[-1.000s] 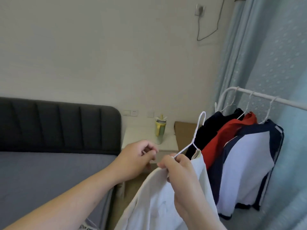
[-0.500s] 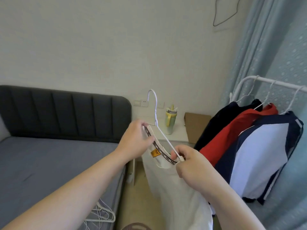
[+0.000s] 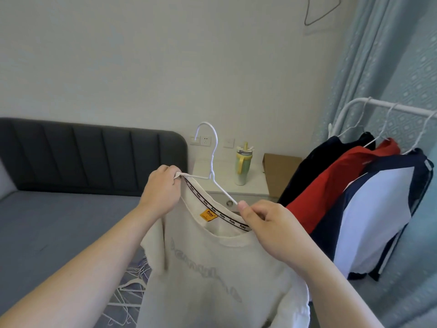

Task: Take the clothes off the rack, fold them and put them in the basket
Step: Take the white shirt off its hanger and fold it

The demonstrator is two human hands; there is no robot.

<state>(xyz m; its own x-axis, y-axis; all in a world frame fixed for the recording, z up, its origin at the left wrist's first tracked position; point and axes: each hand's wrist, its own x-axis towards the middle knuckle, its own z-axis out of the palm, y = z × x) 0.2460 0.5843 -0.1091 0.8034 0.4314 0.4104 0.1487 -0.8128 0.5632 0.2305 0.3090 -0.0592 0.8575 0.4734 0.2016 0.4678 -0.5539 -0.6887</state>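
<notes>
Shirt is off the rack, hanger not yet out. The cream T-shirt [image 3: 212,268] hangs in front of the person beside the bed [image 3: 59,221], well apart from the rack [image 3: 350,105] on the right. The white wire hanger [image 3: 212,172] sits in the neck opening, hook up, arms tilted down to the right.

Left hand [image 3: 160,188] pinches the left end of the collar [image 3: 212,209] where the hanger arm runs into the fingers; cannot tell if the wire is in that pinch too. Right hand [image 3: 267,226] pinches the collar's right side, thumb and forefinger closed on fabric, just beside the other hanger arm. Both hands are clamped on the shirt, which hangs between and below them.

Likely reason for the grip: holding both collar ends spreads the neck so a hanger arm can slide out. Likely reason for the spot: loose hangers [image 3: 127,287] are heaped on the bed's near edge, so that looks like the drop point, with the mattress as folding surface.

Black top [image 3: 314,166], red top [image 3: 331,185] and navy-and-white top [image 3: 378,209] hang on the rack. Basket not in view.
</notes>
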